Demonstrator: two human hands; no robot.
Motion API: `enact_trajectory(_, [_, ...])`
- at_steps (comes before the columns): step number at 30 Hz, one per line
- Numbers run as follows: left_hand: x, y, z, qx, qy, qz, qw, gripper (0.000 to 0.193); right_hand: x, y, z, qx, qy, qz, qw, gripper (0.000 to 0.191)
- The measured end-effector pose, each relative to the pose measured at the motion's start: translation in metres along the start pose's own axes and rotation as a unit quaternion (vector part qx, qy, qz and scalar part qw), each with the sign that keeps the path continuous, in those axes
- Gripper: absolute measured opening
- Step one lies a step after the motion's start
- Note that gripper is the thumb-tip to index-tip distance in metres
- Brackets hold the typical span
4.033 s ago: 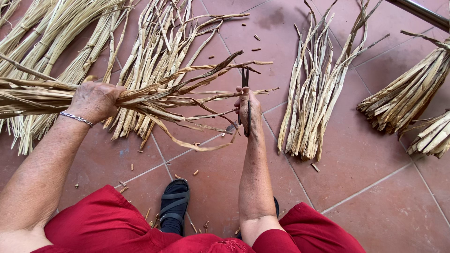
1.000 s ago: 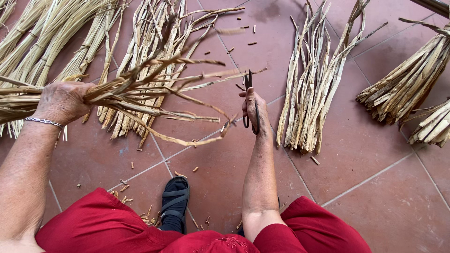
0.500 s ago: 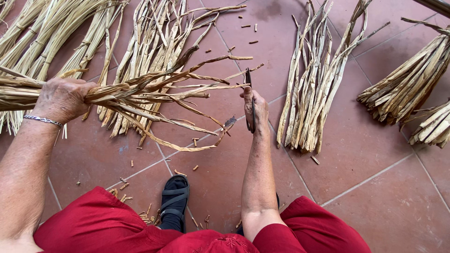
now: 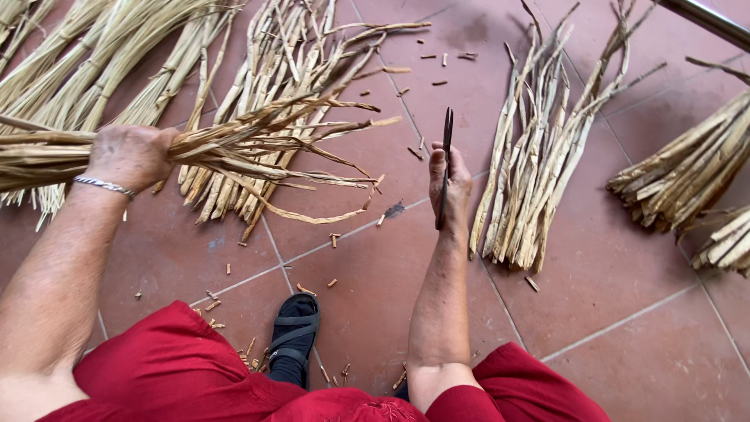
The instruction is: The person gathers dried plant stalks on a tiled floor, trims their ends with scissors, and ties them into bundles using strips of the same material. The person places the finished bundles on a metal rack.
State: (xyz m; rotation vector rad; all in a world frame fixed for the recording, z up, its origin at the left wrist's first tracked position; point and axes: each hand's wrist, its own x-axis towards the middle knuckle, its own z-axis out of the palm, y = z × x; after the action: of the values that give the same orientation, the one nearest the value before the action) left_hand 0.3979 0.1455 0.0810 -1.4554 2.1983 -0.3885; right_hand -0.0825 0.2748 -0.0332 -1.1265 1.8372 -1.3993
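Two hands in view, both occupied; left hand (image 4: 129,156) clenched around a bundle of dried stalks (image 4: 258,148), gripped near its middle, loose ends fanning rightward above the floor; silver bracelet (image 4: 104,185) on the left wrist. Right hand (image 4: 450,184) grasping dark scissors (image 4: 445,164), blades closed and pointing away from the body, fingers wrapped about the handles; scissors well apart from the bundle's tips, not touching them. Held bundle level, roughly horizontal, crossing over a flat pile of pale stalks (image 4: 258,70) lying on the red tiled floor (image 4: 609,312); further long stalks (image 4: 70,62) spread at upper left. Separate sheaf of stalks (image 4: 531,172) lying just right of the right hand, ends close to the wrist; two more tied-looking bunches (image 4: 687,168) at far right, well apart. Short cut scraps (image 4: 336,238) scattered on tiles below the bundle and near the foot; black sandal (image 4: 293,336) between red trouser legs (image 4: 172,375) at bottom; metal bar (image 4: 707,19) at upper right corner.
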Motion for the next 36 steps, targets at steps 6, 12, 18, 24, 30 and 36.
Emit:
enact_trajectory(6, [0.006,0.016,-0.008,0.006,0.003,0.022,1.0,0.013,-0.015,-0.067,0.008,-0.035,-0.068,-0.164,0.983,0.068])
enact_trajectory(12, [0.005,0.024,-0.012,0.024,0.024,0.048,0.998,0.015,-0.022,-0.097,0.015,-0.106,-0.042,-0.167,0.979,0.066])
enact_trajectory(18, [0.005,0.024,-0.006,0.054,0.169,0.044,0.983,0.016,-0.023,-0.089,0.011,-0.1,-0.051,-0.1,0.989,0.062])
enact_trajectory(24, [0.009,0.022,-0.001,0.046,0.145,0.019,0.988,0.021,-0.02,-0.063,0.017,-0.048,-0.038,-0.087,0.994,0.065])
enact_trajectory(30, [0.012,0.021,-0.008,-0.183,-0.004,-0.095,0.978,0.028,-0.006,-0.044,0.007,0.132,-0.013,-0.032,0.991,0.074])
enact_trajectory(36, [0.021,0.03,-0.013,-0.332,-0.111,-0.147,0.925,0.035,-0.007,-0.038,-0.003,0.178,0.034,0.051,0.982,0.081])
